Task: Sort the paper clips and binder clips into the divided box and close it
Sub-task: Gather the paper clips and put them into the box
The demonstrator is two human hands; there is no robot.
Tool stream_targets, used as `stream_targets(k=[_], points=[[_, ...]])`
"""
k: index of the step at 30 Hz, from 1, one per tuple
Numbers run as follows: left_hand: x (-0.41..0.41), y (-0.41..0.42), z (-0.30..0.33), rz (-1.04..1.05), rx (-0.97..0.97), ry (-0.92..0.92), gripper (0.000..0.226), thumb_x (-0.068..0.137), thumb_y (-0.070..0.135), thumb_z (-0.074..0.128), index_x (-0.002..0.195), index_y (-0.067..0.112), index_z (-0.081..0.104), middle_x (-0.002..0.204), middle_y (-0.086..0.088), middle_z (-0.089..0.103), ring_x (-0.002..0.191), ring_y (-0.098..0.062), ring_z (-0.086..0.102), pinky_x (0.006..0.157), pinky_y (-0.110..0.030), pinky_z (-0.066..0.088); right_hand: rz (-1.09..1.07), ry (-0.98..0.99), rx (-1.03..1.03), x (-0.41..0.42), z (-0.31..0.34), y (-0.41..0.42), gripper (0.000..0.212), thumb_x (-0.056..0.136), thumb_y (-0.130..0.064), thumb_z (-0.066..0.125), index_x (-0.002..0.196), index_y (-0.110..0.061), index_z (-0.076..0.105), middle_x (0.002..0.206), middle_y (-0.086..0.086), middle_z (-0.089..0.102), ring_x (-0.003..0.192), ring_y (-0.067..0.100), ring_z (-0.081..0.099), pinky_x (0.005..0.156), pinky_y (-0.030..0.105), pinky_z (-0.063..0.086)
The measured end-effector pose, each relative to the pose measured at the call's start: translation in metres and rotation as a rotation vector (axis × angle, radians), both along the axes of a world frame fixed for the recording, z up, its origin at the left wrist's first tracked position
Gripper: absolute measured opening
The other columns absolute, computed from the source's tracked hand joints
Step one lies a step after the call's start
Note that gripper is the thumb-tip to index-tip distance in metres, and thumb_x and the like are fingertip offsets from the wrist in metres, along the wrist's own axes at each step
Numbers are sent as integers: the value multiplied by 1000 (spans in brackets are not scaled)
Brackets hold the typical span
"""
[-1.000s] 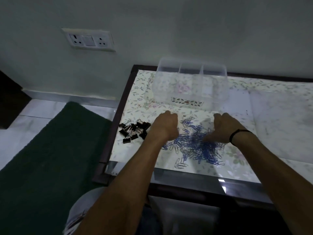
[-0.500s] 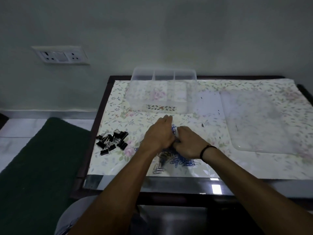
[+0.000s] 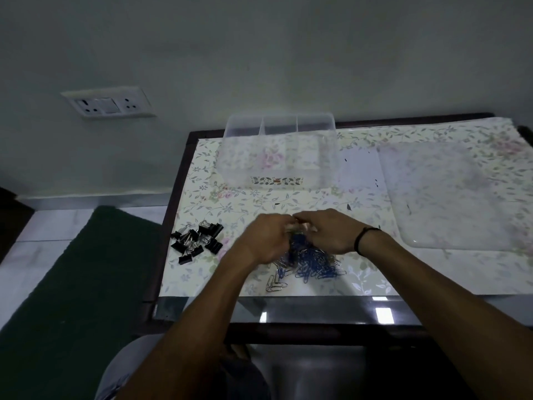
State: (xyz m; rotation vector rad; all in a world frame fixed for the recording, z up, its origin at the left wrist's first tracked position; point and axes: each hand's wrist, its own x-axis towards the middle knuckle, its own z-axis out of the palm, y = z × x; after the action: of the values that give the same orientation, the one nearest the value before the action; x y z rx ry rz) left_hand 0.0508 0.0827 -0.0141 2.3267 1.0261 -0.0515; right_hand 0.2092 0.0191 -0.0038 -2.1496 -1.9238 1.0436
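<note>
1 divided box (image 3: 278,157), 3 compartments seen. 1 clear lid (image 3: 450,197). Binder clips (image 3: 197,241): approx. a dozen, black. Paper clips (image 3: 311,264): too many to count. 2 hands: left hand (image 3: 266,241), right hand (image 3: 331,232).

Both forearms reached forward and converged. Left hand (image 3: 266,238) and right hand (image 3: 326,235) met knuckle to knuckle, fingers curled inward and down, cupped together around a gathered bunch of paper clips (image 3: 313,262). Black band on right wrist.

Bare cloth btwn paper clips (image 3: 313,262) & divided box (image 3: 278,151), binder clips (image 3: 197,239) left, lid (image 3: 450,197) right
</note>
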Motion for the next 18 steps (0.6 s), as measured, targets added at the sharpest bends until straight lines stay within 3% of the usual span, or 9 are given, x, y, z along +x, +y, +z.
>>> stream_targets(k=[3,5,8,14,18], points=[[-15,11,-2,182,147,86,42,87,9,63,129,10,62,123,-13,65,107,-27,63,83,-29,46,-20,-194,-46,12,0,-5,58,91,-44,59,140,-16,47,142,13,49,125,31,51,101,38,45],[-25,13,-6,242,166,233,43,86,14,64,128,7,55,121,-16,60,107,-31,61,77,-30,43,-50,-328,-199,19,-2,-12,94,76,-65,67,150,-18,32,152,15,31,135,36,39,107,46,42],[-27,7,-14,272,79,359,55,87,18,63,136,5,42,129,-20,50,116,-37,56,85,-37,47,-104,-295,-313,20,-3,-19,126,53,-74,78,153,-20,23,156,16,17,138,40,35,109,50,41],[-1,-12,-19,167,13,155,29,84,10,65,113,12,63,116,-9,67,107,-26,62,82,-31,48,-45,-178,-248,-16,0,-24,119,52,-63,86,147,-16,32,143,13,36,127,31,47,106,44,46],[-10,3,-12,291,32,38,42,78,-1,64,118,13,64,118,-8,66,106,-24,62,78,-29,46,-96,-270,-173,-20,0,-25,119,55,-64,84,147,-11,30,143,15,34,130,33,40,107,44,43]])
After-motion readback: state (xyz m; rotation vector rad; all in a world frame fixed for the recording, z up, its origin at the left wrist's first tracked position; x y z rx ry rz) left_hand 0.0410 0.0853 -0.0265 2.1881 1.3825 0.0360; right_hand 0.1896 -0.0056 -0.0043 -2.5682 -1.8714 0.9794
